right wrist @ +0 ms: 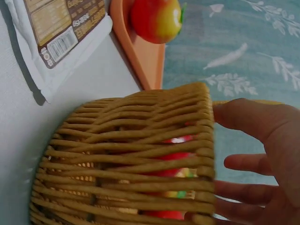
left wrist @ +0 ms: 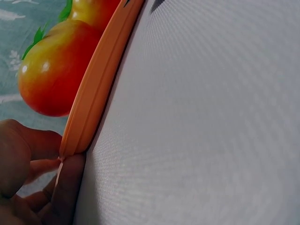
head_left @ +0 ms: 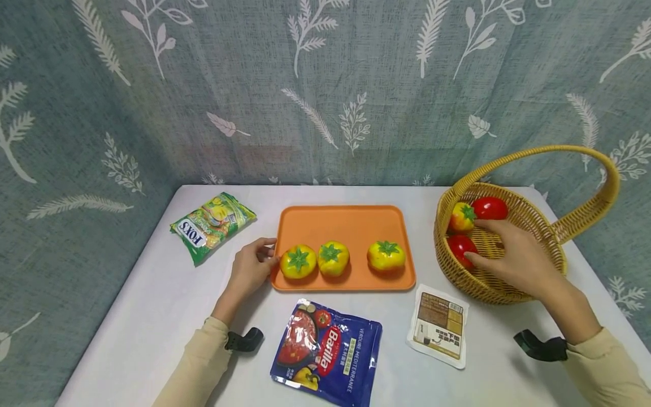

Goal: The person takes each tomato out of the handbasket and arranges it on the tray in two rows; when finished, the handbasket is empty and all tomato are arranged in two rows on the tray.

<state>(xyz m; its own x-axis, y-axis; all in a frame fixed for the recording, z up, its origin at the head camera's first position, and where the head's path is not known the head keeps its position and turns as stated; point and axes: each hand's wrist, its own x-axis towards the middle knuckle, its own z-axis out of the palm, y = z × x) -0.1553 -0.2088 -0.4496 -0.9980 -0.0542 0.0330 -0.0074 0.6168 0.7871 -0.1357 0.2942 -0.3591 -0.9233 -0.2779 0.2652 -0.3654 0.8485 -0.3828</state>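
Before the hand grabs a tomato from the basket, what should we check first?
1. Right hand open above the basket: ok.
2. Fingers holding a tomato yet: not ok; they only reach near the red tomato.
3. Left hand steadying the tray at its edge: ok.
4. Room on the tray: ok, a gap shows between the yellow tomatoes.
5. Basket handle out of the hand's way: ok.
6. Whether the basket sits steady: cannot tell.
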